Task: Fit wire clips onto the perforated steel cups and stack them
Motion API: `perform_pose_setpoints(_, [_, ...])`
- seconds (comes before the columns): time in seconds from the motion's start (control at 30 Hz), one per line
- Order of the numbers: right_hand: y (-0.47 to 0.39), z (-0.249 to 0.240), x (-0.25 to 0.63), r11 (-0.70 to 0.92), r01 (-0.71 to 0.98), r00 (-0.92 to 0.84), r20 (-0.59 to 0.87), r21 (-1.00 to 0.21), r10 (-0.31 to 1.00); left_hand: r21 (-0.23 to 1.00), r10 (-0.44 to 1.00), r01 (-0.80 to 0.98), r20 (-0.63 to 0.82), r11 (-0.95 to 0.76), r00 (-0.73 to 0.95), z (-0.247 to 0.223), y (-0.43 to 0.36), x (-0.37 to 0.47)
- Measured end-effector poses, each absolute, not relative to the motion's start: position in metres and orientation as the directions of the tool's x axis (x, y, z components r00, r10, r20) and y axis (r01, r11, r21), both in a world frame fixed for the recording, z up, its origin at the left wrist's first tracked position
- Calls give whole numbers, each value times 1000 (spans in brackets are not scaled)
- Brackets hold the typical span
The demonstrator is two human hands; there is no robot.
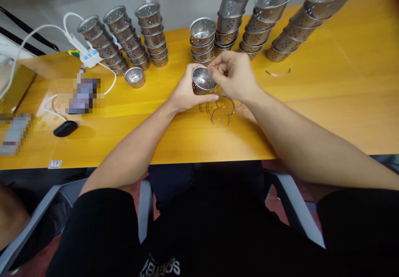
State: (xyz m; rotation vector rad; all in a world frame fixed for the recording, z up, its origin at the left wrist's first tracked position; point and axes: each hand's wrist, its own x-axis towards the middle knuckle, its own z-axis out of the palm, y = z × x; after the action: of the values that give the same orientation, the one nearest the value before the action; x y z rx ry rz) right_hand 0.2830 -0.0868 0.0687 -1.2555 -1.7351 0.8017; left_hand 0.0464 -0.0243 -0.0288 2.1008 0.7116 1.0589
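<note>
My left hand (184, 89) is closed around a small perforated metal cup (202, 79), its open mouth facing up and toward me. At the cup's right rim, my right hand (235, 72) pinches with thumb and forefinger. What sits between those fingertips, if anything, is too small to tell. Several thin curved wire pieces (229, 107) lie on the table just below both hands, partly hidden by them. A single curved wire (278, 74) rests apart, farther right.
Stacks of perforated cups stand behind my hands (202, 42), at the right (288, 36) and at the left (154, 40). One loose cup (135, 77) sits before the left stacks. A phone (83, 96), a black mouse-shaped object (65, 128) and white cables (111, 87) occupy the table's left side.
</note>
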Motion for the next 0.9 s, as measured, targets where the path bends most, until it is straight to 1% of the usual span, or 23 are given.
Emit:
perform_pose_setpoints(0.17, [-86, 68, 283, 321, 418, -151, 283, -850, 947, 745, 703, 172, 489, -644, 516, -29, -23, 47])
perform_pose_setpoints(0.27, [-87, 69, 283, 317, 440, -144, 283, -840, 948, 762, 711, 165, 471, -626, 523, -26, -25, 47])
perform_pose_setpoints(0.4, [-89, 71, 280, 285, 414, -147, 245, -864, 958, 784, 714, 155, 440, -601, 544, -20, -30, 47])
perform_pose_setpoints(0.53, [-92, 73, 277, 311, 395, -150, 273, -864, 950, 794, 712, 134, 440, -593, 547, -16, -33, 48])
perform_pose_setpoints(0.63, [-92, 76, 281, 344, 296, -191, 298, -891, 935, 802, 712, 109, 447, -587, 542, -12, -35, 45])
perform_pose_setpoints(0.8, [-94, 83, 292, 375, 10, -419, 337, -927, 843, 792, 712, 129, 448, -596, 541, -7, -37, 38])
perform_pose_setpoints(0.9, [-94, 85, 291, 376, -81, -435, 372, -923, 820, 751, 659, 85, 513, -655, 549, -12, -35, 38])
